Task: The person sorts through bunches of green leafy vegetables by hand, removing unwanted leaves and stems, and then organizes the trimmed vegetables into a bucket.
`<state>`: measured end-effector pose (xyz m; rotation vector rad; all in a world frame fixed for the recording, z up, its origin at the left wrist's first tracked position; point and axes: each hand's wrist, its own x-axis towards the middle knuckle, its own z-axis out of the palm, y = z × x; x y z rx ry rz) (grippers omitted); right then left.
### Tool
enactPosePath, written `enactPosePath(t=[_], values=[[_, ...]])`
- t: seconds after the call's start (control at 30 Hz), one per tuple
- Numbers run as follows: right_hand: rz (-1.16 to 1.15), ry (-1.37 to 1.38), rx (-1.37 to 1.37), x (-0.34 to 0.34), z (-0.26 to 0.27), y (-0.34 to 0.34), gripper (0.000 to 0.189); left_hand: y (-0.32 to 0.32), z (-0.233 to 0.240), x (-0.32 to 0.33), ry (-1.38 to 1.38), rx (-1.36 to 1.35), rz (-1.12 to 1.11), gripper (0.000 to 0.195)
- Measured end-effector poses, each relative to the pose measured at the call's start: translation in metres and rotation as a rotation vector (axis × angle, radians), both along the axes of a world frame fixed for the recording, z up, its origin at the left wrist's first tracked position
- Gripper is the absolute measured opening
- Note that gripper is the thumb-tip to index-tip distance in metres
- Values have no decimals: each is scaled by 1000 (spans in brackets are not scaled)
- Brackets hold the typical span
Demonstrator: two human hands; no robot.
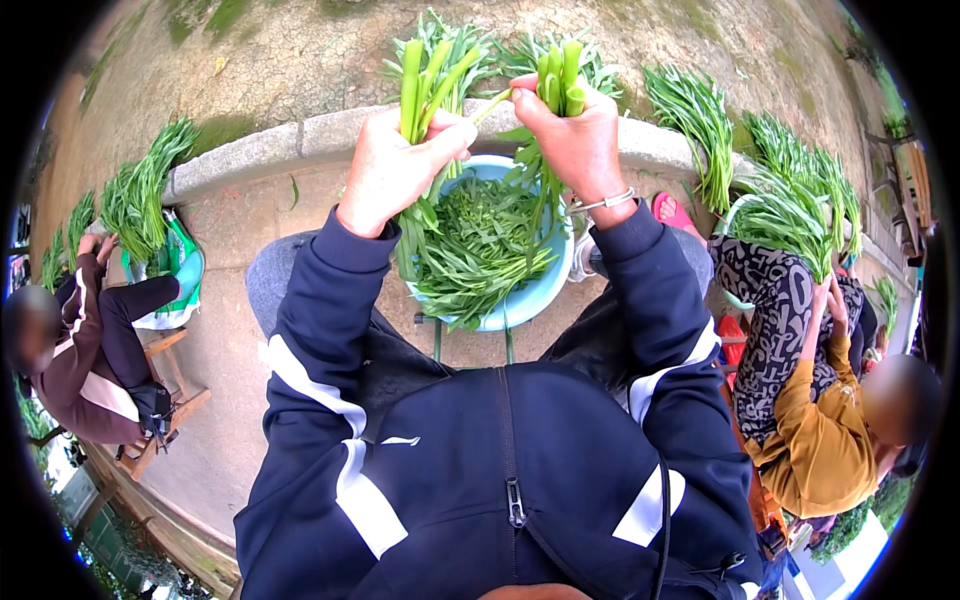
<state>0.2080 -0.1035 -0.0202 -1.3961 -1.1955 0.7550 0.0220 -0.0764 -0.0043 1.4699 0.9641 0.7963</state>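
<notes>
Hollow green stems (412,86) of a leafy vegetable, which looks like water spinach, stick up from my left hand (386,169), their leaves hanging below the fist. A second bunch of thick stems (555,79) is held in my right hand (585,146), with leaves trailing down past the wrist. Between the two hands stretches one thin stem (491,106), its upper end pinched by my right thumb and forefinger. Under both hands, between my knees, a light blue plastic basin (551,281) holds a heap of loose leafy greens (480,240).
Beyond the basin runs a stone kerb (240,156), with bundles of greens (694,127) laid along it. A seated person (97,352) works at the left beside a green-and-white sack (176,262). Another person (817,427), in a mustard top, holds greens (780,217) close on the right.
</notes>
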Motion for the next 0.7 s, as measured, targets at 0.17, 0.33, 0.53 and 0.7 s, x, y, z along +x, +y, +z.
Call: enactPosePath(t=[0.17,0.33,0.53,0.7], values=[[-38,59,13,-5,-1,2,13,0,2,0,-19,-7,9,12],[-51,147,15,-6,0,4,13,0,2,1,-47,4,17,12],[-189,304,18,7,6,14,11,-4,8,-1,27,19,5,11],[107,189,-119,34,24,12,15,-5,5,-9,-163,-59,61,11]])
